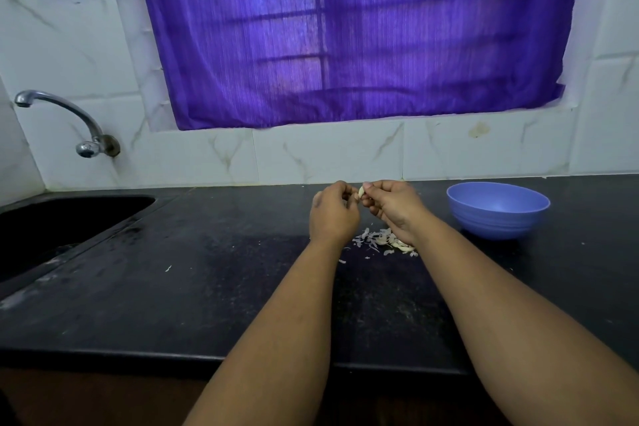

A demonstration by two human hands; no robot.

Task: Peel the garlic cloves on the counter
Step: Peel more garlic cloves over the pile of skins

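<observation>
Hands together: right hand (pixel 394 204) pinching garlic clove (pixel 361 191), left hand (pixel 333 214) picking skin at 9 o'clock, risking it slipping onto counter (pixel 207 287).

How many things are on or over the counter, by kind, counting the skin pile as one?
Hands: 2, the left hand and right hand
Cloves in the hands: 1, the clove
Bowls: 1, the bowl
Piles of skins and cloves: 1, the pile
Total: 5
</observation>
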